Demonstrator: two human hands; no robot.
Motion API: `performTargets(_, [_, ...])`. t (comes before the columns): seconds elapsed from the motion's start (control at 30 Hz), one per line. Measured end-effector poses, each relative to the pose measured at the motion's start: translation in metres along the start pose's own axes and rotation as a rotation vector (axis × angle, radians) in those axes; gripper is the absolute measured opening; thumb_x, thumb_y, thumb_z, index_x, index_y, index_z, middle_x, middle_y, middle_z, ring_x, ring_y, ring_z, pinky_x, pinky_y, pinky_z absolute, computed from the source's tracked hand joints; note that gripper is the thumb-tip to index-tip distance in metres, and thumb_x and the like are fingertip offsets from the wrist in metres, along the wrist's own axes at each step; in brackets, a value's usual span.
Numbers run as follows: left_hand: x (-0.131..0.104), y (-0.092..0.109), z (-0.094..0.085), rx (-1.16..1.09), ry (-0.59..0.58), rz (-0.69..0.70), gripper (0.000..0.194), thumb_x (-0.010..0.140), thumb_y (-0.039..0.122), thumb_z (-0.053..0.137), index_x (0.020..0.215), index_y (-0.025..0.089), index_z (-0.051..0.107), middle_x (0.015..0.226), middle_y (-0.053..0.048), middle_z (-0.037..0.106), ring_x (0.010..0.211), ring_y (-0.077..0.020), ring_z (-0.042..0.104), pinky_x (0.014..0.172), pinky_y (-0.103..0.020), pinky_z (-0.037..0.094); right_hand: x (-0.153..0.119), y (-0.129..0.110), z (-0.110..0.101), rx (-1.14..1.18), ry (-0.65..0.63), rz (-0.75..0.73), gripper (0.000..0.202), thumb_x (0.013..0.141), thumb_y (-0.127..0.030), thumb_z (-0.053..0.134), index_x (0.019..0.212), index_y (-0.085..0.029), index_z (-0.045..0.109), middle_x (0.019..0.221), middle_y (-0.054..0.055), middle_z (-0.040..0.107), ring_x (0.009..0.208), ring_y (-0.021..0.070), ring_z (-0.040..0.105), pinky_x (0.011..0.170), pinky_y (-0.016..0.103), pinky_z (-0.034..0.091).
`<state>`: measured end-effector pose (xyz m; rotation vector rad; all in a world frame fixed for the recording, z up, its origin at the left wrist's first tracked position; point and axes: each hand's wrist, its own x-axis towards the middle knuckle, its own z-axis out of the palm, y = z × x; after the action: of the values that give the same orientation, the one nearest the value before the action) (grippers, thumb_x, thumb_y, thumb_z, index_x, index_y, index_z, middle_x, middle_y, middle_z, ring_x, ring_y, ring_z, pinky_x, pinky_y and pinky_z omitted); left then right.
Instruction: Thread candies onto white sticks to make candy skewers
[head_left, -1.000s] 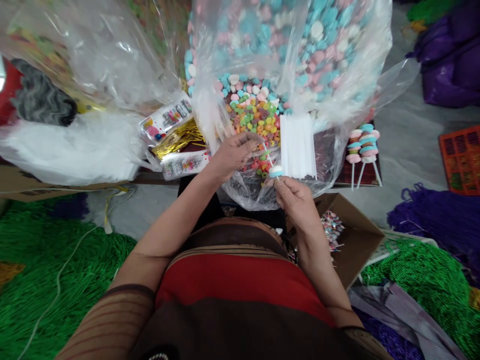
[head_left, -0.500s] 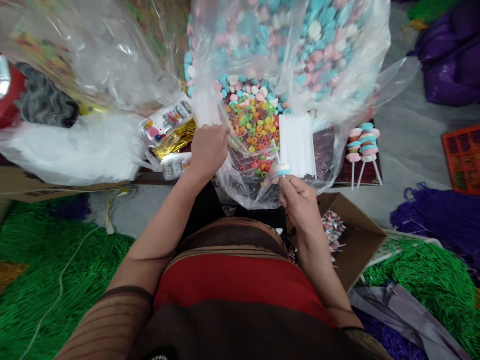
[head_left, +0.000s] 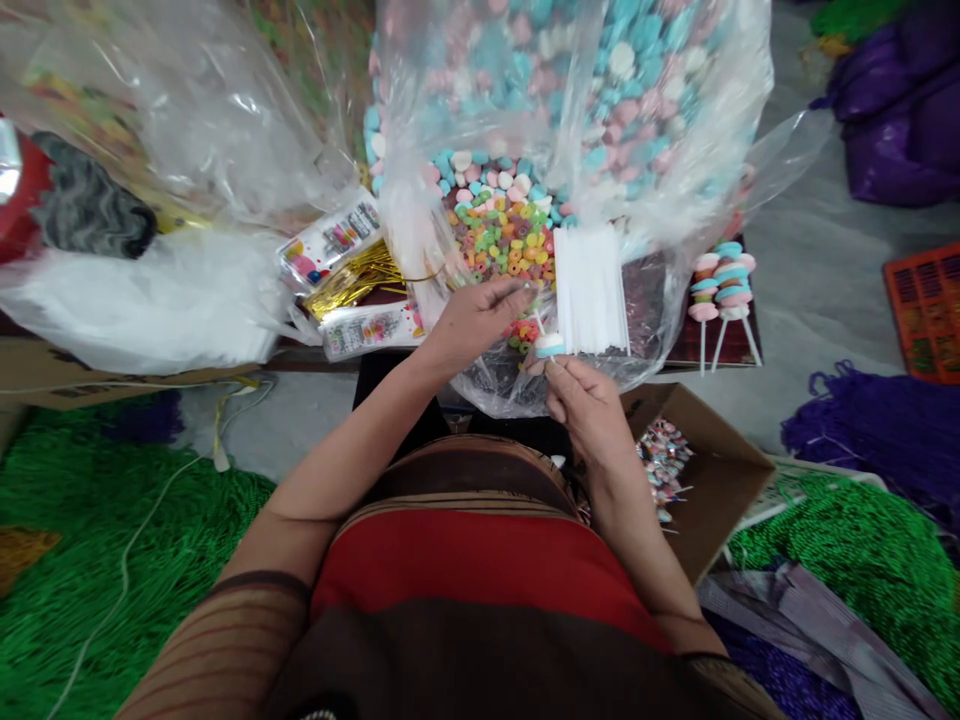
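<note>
My right hand (head_left: 589,400) pinches a white stick bearing white and blue marshmallow pieces (head_left: 550,346); the stick's bare end points up and away from me. Close to that end is my left hand (head_left: 480,318), thumb and fingertips pressed together. Whatever may lie between them is too small to make out. Beyond the left hand, ring-shaped gummies (head_left: 517,235) in green, yellow and orange lie heaped in a clear plastic bag. Pink, white and blue marshmallows (head_left: 487,180) lie behind them. To the right rests a bundle of white sticks (head_left: 591,290).
Finished marshmallow sticks (head_left: 731,280) lie at the table's right end. Below is an open cardboard box (head_left: 720,490) containing wrapped sweets. Gold twist ties (head_left: 356,280) and printed packets (head_left: 371,328) are on the left, beside white plastic bags (head_left: 150,300). Green strands (head_left: 112,560) cover the floor.
My left hand has moved right, from the bag's left side to near the stick's upper end, uncovering a printed packet. My right hand still holds the stick, shifted slightly left.
</note>
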<state>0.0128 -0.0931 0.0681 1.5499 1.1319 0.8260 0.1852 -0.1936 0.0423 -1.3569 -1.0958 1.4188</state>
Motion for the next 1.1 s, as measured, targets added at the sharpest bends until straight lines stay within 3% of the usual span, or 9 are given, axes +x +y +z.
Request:
performTargets(0.13, [-0.006,-0.003,0.013,-0.257,-0.082,-0.1,0.05,0.089,0.065,0.067,0.078,0.016,0.07,0.077,0.001,0.066,0.079,-0.0131,0.061,0.08,-0.027,0.051,0.0,-0.003,0.004,0.031,-0.012,-0.005,0.038,0.095,-0.058,0.066,0.089,-0.021,0.073,0.051,-0.008,0.042,0.044,0.0082,0.031,0.048,0.026,0.023])
performTargets(0.3, [-0.015,-0.004,0.012,-0.173,-0.174,-0.015,0.052,0.091,0.065,0.065,0.074,0.016,0.072,0.078,-0.001,0.068,0.081,-0.0145,0.063,0.083,-0.027,0.05,0.002,-0.002,0.004,0.004,0.012,-0.008,0.043,0.092,-0.063,0.067,0.087,-0.02,0.072,0.049,-0.008,0.044,0.044,0.0083,0.033,0.046,0.025,0.023])
performTargets(0.43, [0.0,-0.01,-0.011,0.154,0.001,0.082,0.034,0.101,0.045,0.057,0.104,0.019,0.078,0.102,-0.004,0.077,0.102,-0.0196,0.067,0.094,-0.03,0.05,0.003,-0.002,-0.003,0.057,0.085,-0.032,0.044,0.09,-0.064,0.07,0.084,-0.021,0.071,0.051,-0.007,0.048,0.043,0.0074,0.032,0.044,0.024,0.022])
performTargets(0.5, [0.014,-0.016,-0.022,0.43,0.081,0.134,0.027,0.101,0.034,0.055,0.107,0.02,0.078,0.107,-0.007,0.076,0.109,-0.0228,0.066,0.099,-0.034,0.048,0.004,-0.003,-0.005,0.1,0.127,-0.033,0.043,0.09,-0.064,0.07,0.086,-0.022,0.071,0.051,-0.008,0.047,0.042,0.0071,0.03,0.042,0.024,0.02])
performTargets(0.63, [0.034,-0.033,-0.024,0.868,0.006,0.153,0.025,0.099,0.026,0.055,0.095,0.019,0.078,0.1,-0.011,0.073,0.107,-0.0282,0.064,0.1,-0.043,0.046,0.004,-0.003,-0.006,0.122,0.134,-0.036,0.042,0.09,-0.064,0.071,0.086,-0.022,0.072,0.05,-0.008,0.046,0.041,0.0071,0.029,0.042,0.024,0.019])
performTargets(0.73, [0.035,-0.042,-0.017,0.976,-0.02,0.18,0.024,0.099,0.028,0.056,0.095,0.019,0.078,0.103,-0.013,0.072,0.106,-0.0298,0.063,0.098,-0.045,0.045,0.003,-0.001,-0.005,0.117,0.114,-0.033,0.043,0.09,-0.064,0.071,0.086,-0.021,0.073,0.05,-0.008,0.047,0.042,0.0071,0.03,0.042,0.024,0.02])
performTargets(0.9, [0.031,-0.046,-0.017,0.799,0.015,0.2,0.017,0.096,0.03,0.062,0.092,0.02,0.076,0.102,-0.011,0.072,0.106,-0.0283,0.062,0.1,-0.045,0.044,0.004,0.002,-0.006,0.099,0.107,-0.027,0.043,0.091,-0.064,0.069,0.088,-0.022,0.074,0.05,-0.008,0.047,0.041,0.0074,0.03,0.042,0.024,0.02])
performTargets(1.0, [0.03,-0.044,-0.018,0.417,0.069,0.116,0.012,0.091,0.03,0.07,0.093,0.019,0.073,0.094,-0.005,0.073,0.095,-0.0215,0.066,0.091,-0.037,0.05,0.003,0.0,-0.006,0.039,0.061,-0.002,0.043,0.094,-0.063,0.066,0.089,-0.021,0.074,0.049,-0.008,0.048,0.04,0.0074,0.031,0.042,0.024,0.021])
performTargets(1.1, [0.028,-0.042,-0.014,-0.056,0.133,-0.017,0.02,0.088,0.036,0.077,0.095,0.019,0.069,0.087,0.0,0.072,0.082,-0.0145,0.068,0.078,-0.028,0.053,0.002,-0.002,-0.002,-0.013,0.001,0.031,0.042,0.096,-0.06,0.063,0.091,-0.021,0.075,0.047,-0.008,0.048,0.038,0.0074,0.031,0.042,0.024,0.021])
